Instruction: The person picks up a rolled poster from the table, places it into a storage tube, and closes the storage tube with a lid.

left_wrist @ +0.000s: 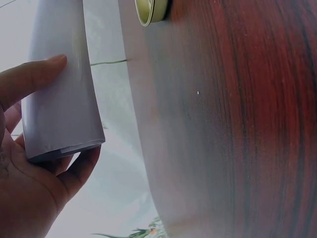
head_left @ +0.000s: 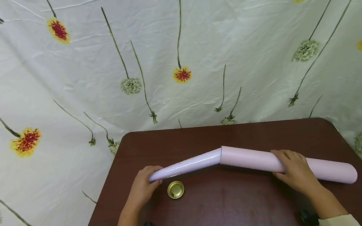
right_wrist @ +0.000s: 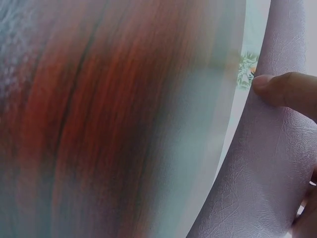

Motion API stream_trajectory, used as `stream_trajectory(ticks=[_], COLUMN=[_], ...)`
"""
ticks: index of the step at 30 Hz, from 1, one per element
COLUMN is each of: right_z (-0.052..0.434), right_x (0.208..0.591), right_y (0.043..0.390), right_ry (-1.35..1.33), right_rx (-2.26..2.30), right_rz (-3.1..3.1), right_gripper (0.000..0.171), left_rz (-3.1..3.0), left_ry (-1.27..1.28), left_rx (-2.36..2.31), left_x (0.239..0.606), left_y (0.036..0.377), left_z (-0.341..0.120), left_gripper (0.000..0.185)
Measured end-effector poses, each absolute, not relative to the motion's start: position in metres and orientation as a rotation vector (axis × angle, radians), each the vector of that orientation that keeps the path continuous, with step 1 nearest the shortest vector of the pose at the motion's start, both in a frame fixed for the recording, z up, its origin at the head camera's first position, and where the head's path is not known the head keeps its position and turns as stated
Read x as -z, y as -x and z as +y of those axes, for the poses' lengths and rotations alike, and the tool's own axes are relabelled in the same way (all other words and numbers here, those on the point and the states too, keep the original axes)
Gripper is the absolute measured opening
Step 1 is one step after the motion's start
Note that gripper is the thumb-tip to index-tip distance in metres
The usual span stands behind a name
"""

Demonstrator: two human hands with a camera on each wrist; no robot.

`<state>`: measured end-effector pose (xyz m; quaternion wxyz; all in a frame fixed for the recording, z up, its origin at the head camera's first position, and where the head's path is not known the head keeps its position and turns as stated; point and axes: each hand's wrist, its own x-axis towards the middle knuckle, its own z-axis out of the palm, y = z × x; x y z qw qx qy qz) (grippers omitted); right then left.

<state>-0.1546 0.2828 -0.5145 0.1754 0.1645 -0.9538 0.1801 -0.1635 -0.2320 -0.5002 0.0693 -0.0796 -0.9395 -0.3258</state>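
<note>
A pale pink cardboard tube slants over the table, its surface finely textured in the right wrist view. My right hand grips it around its middle, thumb along the near side. From the tube's left end sticks a glossy, pale lilac paper roll, bent at an angle to the tube; the part inside is hidden. My left hand holds the roll's narrow outer end, with the thumb over it and fingers beneath. Near the left fingers, a round gold-coloured metal lid lies on the table, hollow side up.
The dark reddish-brown wooden table has rounded far corners. Behind it and along its sides hangs a white cloth printed with flowers. Dark bands show at both wrists, beside pale sleeves.
</note>
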Motion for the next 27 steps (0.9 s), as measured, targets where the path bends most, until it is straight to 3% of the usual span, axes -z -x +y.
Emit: stream_trajectory(ticks=[27], right_z=[0.2761], right_x=[0.5180], right_y=[0.1532], right_ry=[-0.490], right_rx=[-0.532], right_rz=[-2.665], right_gripper=[0.081], left_rz=[-2.828], left_ry=[-0.006], left_rx=[1.181], left_x=[0.5040], left_y=[0.1658], left_z=[-0.2294], left_gripper=[0.050])
